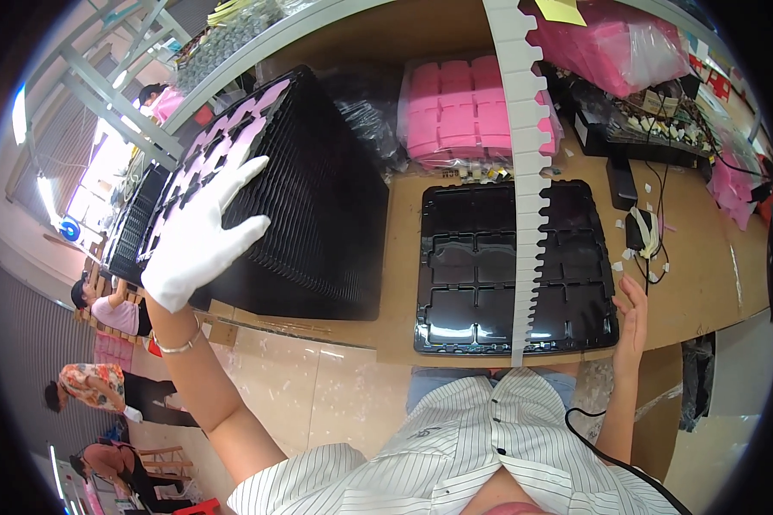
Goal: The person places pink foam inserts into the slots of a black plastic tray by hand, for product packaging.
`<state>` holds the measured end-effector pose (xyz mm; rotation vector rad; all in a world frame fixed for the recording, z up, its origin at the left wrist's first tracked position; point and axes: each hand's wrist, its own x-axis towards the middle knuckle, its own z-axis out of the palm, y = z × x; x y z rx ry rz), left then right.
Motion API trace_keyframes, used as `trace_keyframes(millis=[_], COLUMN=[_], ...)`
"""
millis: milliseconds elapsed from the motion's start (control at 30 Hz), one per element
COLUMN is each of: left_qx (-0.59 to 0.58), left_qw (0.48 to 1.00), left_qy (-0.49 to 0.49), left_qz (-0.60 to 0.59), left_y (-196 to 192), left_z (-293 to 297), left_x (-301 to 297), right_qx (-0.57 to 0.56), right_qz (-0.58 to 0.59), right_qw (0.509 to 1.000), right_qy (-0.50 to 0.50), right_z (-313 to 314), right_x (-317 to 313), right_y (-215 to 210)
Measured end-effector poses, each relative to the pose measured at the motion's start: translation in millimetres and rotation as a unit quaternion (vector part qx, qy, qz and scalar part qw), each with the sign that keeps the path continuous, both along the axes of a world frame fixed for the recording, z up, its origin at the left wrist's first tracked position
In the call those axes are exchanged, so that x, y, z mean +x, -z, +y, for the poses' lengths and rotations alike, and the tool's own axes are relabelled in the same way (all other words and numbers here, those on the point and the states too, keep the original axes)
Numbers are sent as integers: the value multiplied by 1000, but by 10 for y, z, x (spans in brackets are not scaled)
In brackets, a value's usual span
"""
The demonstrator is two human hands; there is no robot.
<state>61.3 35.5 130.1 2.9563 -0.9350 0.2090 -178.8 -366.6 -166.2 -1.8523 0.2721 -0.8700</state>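
Observation:
My left hand, in a white glove, has its fingers spread beside the top of a tall stack of black plastic trays. Pink pieces lie in the compartments of the uppermost tray. Whether the glove touches the stack I cannot tell. Flat on the brown work table in front of me is a single black compartment tray, with nothing visible in its shiny cells. Bare and with fingers stretched out, my right hand is at that tray's right edge.
A grey toothed strip crosses the view over the tray. Behind stand bagged pink foam pieces and black plastic film. A black bin of wired parts and a cable are to the right. Several people are at far left.

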Motion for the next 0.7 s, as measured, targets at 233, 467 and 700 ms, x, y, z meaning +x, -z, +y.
trace_keyframes(millis=[233, 467, 700], left_qx=[-43, -386, -540], left_qw=[872, 861, 718], left_qy=[112, 69, -82], left_qz=[-474, 323, 431], left_y=[363, 1939, 2275], left_z=[-424, -1672, -1726], left_x=[76, -649, -638], right_qx=[49, 225, 347], right_qz=[28, 203, 155], right_qw=[997, 930, 915], right_qy=[-47, -210, -132], right_z=[165, 811, 1018], right_x=[213, 396, 438], right_y=[-275, -125, -20])
